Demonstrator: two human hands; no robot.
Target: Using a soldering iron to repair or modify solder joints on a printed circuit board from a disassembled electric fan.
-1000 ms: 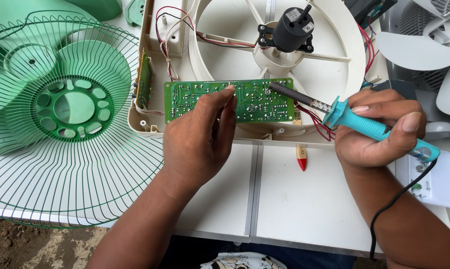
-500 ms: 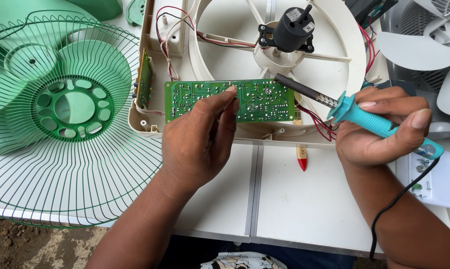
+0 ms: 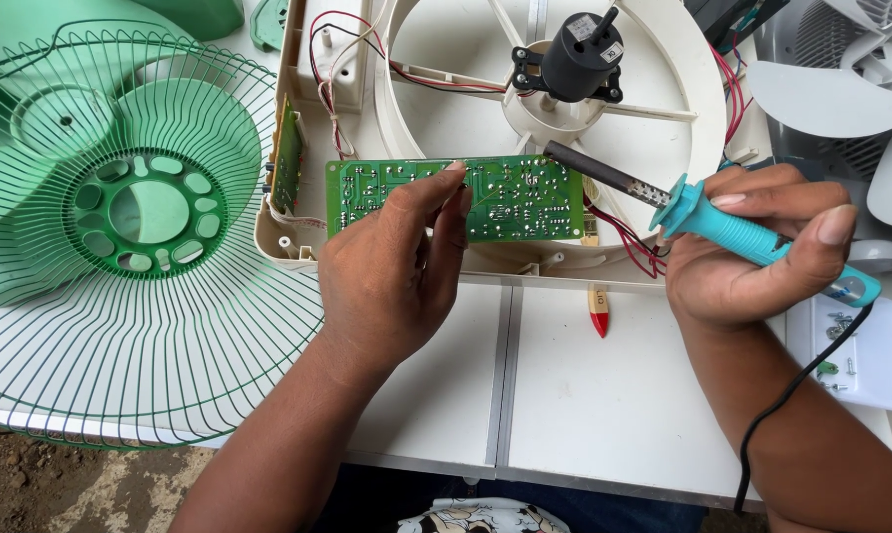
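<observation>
A green circuit board (image 3: 510, 197) lies solder side up across the lower edge of a cream fan housing (image 3: 663, 59). My left hand (image 3: 397, 271) rests on the board, its fingertips pinching a thin wire of solder against it. My right hand (image 3: 752, 252) grips a soldering iron with a teal handle (image 3: 732, 225). The iron's dark metal tip (image 3: 564, 155) hovers at the board's upper right edge. A black cord (image 3: 791, 395) trails from the handle down past my right forearm.
A green wire fan guard (image 3: 140, 257) covers the left side of the white table (image 3: 584, 395). A black motor (image 3: 579, 54) sits in the housing's centre, with red wires (image 3: 633, 242) at the right. Grey fan blades (image 3: 841, 99) and a white tray of screws (image 3: 860, 365) lie right. A red-tipped tool (image 3: 598, 311) rests below the board.
The soldering iron's tip has lifted off the board and drawn back up and to the right. My left hand has stayed on the board.
</observation>
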